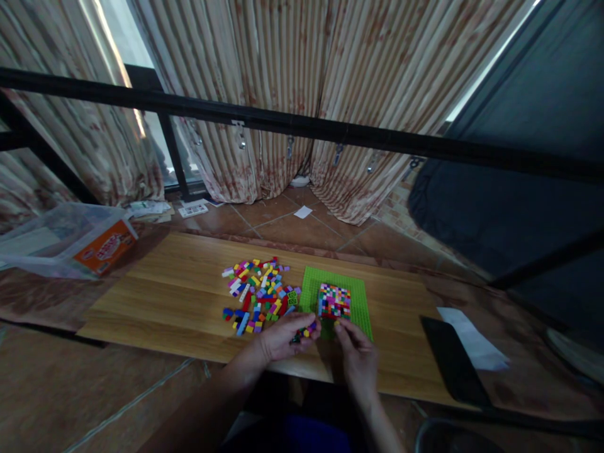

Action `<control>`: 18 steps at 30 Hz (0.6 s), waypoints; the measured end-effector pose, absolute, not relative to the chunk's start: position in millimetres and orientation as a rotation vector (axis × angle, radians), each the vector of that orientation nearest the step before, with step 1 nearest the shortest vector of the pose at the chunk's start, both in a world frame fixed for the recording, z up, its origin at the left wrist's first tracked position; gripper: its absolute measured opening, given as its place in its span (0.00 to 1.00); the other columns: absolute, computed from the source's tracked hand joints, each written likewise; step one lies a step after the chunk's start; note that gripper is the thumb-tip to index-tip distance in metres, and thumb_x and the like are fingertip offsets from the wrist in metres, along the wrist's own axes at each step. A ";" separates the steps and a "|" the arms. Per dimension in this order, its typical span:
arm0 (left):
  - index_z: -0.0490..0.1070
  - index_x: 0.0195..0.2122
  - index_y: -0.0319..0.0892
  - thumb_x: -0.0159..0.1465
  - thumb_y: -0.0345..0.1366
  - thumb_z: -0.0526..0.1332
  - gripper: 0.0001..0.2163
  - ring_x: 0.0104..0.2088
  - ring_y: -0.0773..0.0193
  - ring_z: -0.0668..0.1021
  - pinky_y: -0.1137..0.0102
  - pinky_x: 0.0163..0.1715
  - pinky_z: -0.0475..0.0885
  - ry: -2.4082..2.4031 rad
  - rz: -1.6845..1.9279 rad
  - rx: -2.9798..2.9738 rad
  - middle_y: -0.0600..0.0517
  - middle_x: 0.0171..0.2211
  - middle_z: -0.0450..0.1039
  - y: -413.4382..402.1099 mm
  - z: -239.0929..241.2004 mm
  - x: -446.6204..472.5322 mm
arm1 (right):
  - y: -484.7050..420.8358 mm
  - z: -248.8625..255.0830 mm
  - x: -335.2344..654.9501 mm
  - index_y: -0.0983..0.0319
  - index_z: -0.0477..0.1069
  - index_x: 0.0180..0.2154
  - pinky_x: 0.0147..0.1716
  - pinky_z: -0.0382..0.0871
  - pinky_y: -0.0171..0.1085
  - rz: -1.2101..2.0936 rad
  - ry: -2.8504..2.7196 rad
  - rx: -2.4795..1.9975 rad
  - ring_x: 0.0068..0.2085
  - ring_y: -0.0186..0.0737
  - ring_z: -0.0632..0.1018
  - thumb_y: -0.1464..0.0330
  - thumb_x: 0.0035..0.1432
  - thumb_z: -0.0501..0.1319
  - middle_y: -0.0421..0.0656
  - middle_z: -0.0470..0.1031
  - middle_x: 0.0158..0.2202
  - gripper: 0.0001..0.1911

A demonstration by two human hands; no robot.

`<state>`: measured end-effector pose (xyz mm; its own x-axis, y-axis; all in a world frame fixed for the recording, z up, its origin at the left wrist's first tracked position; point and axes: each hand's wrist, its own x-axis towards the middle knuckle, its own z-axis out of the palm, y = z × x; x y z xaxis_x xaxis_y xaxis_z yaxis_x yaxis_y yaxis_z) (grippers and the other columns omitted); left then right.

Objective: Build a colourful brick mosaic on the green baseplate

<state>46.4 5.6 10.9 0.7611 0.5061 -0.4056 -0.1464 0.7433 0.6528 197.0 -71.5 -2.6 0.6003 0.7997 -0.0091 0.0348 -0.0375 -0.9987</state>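
Note:
My left hand (292, 336) is curled around several small toy bricks (309, 330) of mixed colours, just off the near left corner of the green baseplate (361, 302). A multicoloured block of tightly packed bricks (335, 301) sits on the baseplate. My right hand (356, 349) is over the plate's near edge, thumb and finger pinched together close to the block's near side. What lies between those fingertips is too small to make out. Loose toy bricks (257, 289) in many colours are spread on the table left of the baseplate.
The long wooden table (165, 283) runs across the view. A clear plastic bin (61, 242) with an orange label stands at its left end. A dark flat object (453, 362) and white paper (474, 340) lie at the right. A black rail (302, 123) crosses beyond the table before striped curtains.

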 end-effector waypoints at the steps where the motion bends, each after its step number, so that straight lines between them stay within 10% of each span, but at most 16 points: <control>1: 0.70 0.31 0.38 0.54 0.46 0.64 0.15 0.19 0.77 0.63 0.78 0.18 0.50 0.606 0.382 0.635 0.55 0.25 0.68 5.7 10.1 46.7 | -67.3 0.0 203.0 0.63 0.76 0.36 0.34 0.70 0.41 0.690 -0.731 -1.498 0.32 0.40 0.76 0.58 0.46 0.65 0.45 0.78 0.34 0.17; 18: 0.70 0.30 0.38 0.52 0.48 0.64 0.17 0.19 0.77 0.62 0.78 0.19 0.51 0.602 0.371 0.658 0.55 0.24 0.66 6.6 11.9 47.6 | -25.1 15.3 250.5 0.59 0.77 0.32 0.38 0.67 0.42 0.417 -1.293 -1.709 0.37 0.43 0.75 0.57 0.50 0.60 0.45 0.75 0.34 0.14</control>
<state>47.6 6.6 11.9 0.7688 0.4988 -0.4002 -0.1326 0.7366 0.6632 250.5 -25.1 15.3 0.3904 0.8863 0.2493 0.5740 -0.0225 -0.8186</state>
